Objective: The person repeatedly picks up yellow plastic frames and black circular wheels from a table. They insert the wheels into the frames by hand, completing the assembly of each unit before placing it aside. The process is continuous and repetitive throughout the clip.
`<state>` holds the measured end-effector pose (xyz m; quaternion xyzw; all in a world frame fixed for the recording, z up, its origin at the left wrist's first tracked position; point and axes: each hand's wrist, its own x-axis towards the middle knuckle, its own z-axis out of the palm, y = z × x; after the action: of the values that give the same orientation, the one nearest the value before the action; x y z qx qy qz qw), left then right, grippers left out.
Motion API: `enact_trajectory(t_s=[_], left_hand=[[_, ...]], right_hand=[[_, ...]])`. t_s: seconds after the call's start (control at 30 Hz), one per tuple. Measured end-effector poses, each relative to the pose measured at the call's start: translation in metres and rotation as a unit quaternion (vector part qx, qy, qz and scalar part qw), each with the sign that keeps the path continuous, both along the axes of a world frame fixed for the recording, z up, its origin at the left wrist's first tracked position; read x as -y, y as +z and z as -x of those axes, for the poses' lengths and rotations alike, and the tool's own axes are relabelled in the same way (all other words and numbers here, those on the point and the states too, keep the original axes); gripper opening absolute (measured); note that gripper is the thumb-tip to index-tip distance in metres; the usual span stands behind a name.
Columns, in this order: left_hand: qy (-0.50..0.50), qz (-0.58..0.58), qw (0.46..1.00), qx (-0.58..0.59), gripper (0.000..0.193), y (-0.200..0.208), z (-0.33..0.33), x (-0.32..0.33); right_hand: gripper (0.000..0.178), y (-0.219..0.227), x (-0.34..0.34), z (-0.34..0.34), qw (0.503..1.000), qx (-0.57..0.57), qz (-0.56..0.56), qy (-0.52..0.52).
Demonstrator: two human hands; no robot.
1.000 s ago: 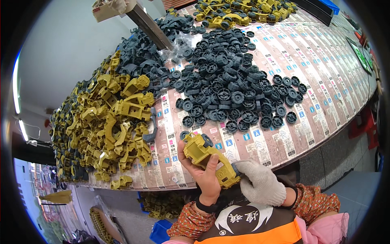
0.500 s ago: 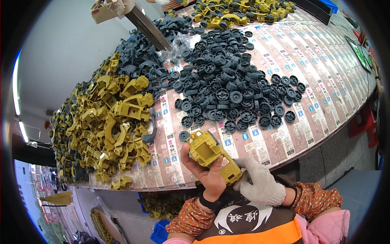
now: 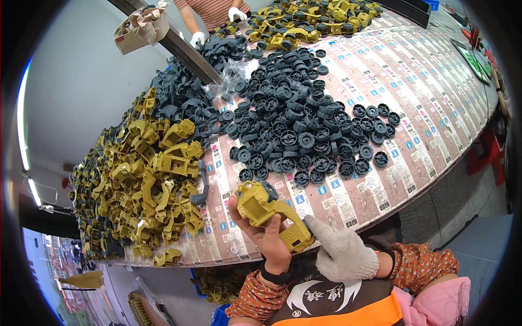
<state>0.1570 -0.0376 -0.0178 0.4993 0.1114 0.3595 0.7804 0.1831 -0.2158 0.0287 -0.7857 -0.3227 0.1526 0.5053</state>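
My bare left hand [image 3: 267,242] is closed round a mustard-yellow toy truck body [image 3: 291,234], holding it tilted above the table's near edge. One dark wheel [image 3: 268,190] shows on the truck's far side. My right hand [image 3: 348,252] wears a pale knit glove. Its index finger reaches along the truck's near-end side, its dark tip at or against it. The other fingers are curled; whatever they hold, if anything, is hidden. Beyond the truck spreads a heap of dark grey toy wheels [image 3: 304,117].
Yellow truck parts [image 3: 147,185] are piled at left, dark grey parts [image 3: 182,98] behind them. A post [image 3: 187,57] carries a cardboard box [image 3: 141,32]. Across the table [image 3: 402,163], a co-worker's gloved hands [image 3: 237,13] are near more yellow trucks [image 3: 326,19].
The truck in my left hand has moved slightly left and turned, showing its wheel. My gloved fingers have shifted, index now stretched out. A co-worker has come into view at the top.
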Motion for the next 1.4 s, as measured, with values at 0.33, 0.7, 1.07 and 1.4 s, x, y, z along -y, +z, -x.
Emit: enact_trajectory(t_s=[0.33,0.7,1.07,1.4], left_hand=[[-0.362,-0.160,0.901,-0.177,0.093,0.021,-0.020,-0.020],[-0.515,0.266,0.803,-0.141,0.092,0.017,-0.010,-0.051],[-0.336,0.287,0.889,-0.117,0.075,-0.021,-0.020,0.008],[-0.308,0.233,0.898,-0.214,0.060,-0.019,-0.007,0.000]], right_hand=[[0.056,0.015,0.029,-0.058,0.985,-0.001,-0.057,-0.161],[0.032,-0.023,0.070,-0.061,0.924,-0.363,-0.110,-0.056],[0.017,-0.018,0.096,-0.105,0.945,0.175,0.089,-0.263],[0.018,-0.030,0.086,-0.127,0.926,0.228,0.200,-0.226]])
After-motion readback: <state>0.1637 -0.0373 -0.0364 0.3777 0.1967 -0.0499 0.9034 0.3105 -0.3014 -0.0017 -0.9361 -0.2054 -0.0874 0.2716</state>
